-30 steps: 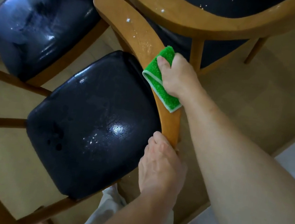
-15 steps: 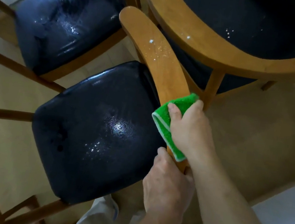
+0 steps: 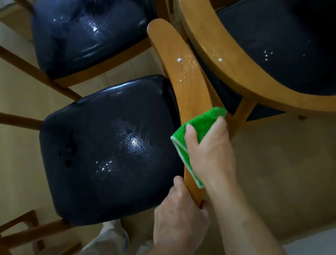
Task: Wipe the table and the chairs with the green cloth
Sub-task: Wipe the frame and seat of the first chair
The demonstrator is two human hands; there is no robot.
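My right hand, fingers curled round the green cloth, has slid down the chair's backrest rail toward my left hand gripping its near end; droplets remain higher up.

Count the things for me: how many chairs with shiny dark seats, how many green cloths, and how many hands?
Chairs with dark seats: 3, the near chair, the far left chair and the far right chair
Green cloth: 1
Hands: 2, the left hand and the right hand
Total: 6
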